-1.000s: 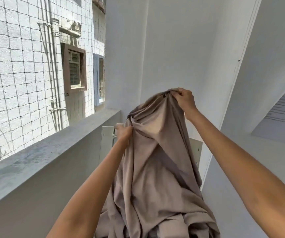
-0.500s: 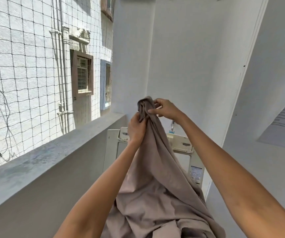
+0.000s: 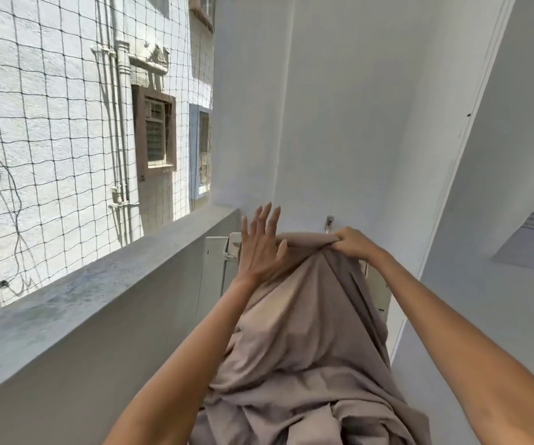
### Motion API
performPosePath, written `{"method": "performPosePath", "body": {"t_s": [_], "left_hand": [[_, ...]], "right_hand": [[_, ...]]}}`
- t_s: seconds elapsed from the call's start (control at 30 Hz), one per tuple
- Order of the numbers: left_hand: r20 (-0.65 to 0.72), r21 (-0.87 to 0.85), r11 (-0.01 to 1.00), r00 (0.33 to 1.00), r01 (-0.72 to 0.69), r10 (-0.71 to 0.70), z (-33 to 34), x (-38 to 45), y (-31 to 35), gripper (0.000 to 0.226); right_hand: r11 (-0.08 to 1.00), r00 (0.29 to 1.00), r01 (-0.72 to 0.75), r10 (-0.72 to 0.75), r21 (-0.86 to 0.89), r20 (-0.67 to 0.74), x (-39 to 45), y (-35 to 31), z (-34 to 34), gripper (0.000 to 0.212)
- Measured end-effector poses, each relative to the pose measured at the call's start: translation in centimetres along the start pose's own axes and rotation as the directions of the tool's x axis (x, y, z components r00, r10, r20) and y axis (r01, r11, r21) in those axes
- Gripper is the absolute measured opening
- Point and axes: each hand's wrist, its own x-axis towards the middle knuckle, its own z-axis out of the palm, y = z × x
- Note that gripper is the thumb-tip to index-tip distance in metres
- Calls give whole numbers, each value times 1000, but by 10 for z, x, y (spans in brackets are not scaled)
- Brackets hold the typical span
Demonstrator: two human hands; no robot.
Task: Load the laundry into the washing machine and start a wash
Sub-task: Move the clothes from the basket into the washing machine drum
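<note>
A large beige sheet (image 3: 297, 342) hangs in front of me, bunched at the top and pooling at the bottom of the view. My right hand (image 3: 352, 244) grips its top edge. My left hand (image 3: 260, 245) is spread with straight fingers, its palm against the cloth's upper left. Behind the sheet stands the white washing machine's raised lid (image 3: 215, 271); the tub is hidden by the cloth.
A grey concrete parapet (image 3: 98, 284) runs along the left, with black netting (image 3: 50, 107) above it. White walls (image 3: 339, 123) close in behind and to the right of the machine. A tap (image 3: 329, 222) sticks out of the back wall.
My left hand has let go of the sheet and spread flat. My right hand has carried the gathered top lower and to the right.
</note>
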Motion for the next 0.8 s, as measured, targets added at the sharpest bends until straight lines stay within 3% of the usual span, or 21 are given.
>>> {"method": "performPosePath", "body": {"t_s": [0.07,0.1,0.17,0.23,0.3,0.4,0.47,0.53,0.63,0.7,0.8], "left_hand": [[134,51,983,976,-177,169,6,3,7,79],[176,58,979,967,-195,182,10,6,12,81],[141,-21,997,987,-71,73,16,11,23,77],[-7,-180,980,996,90,-93,17,15,31,53],[-113,-250,958,979,137,-169,16,19,33,29],[-186,-298,936,951,186,-248,8,21,27,24],[-203,-302,924,931,234,-302,2,19,19,24],[-189,-324,905,918,276,-348,-2,15,7,24],[-113,-275,893,910,356,-398,-1,5,-15,21],[36,-134,897,906,422,-421,1,-1,-25,27],[231,-147,904,903,400,-362,4,-5,-26,70]], "right_hand": [[995,995,71,-64,76,-81,2,-19,-15,15],[976,986,127,-105,178,-131,2,-31,-21,14],[902,967,221,-153,370,-206,-1,-51,-29,18],[849,961,265,-193,458,-198,-1,-59,-30,17],[852,966,258,-222,456,-130,-5,-54,-23,23],[889,965,197,-250,414,78,-16,-23,5,52],[956,956,105,-173,274,237,-27,5,33,45],[984,951,-15,-41,178,306,-35,34,62,36],[975,960,-148,101,165,261,-42,60,78,24],[971,969,-183,153,153,193,-40,61,67,19],[975,982,-182,187,130,-30,-27,38,34,20]]}}
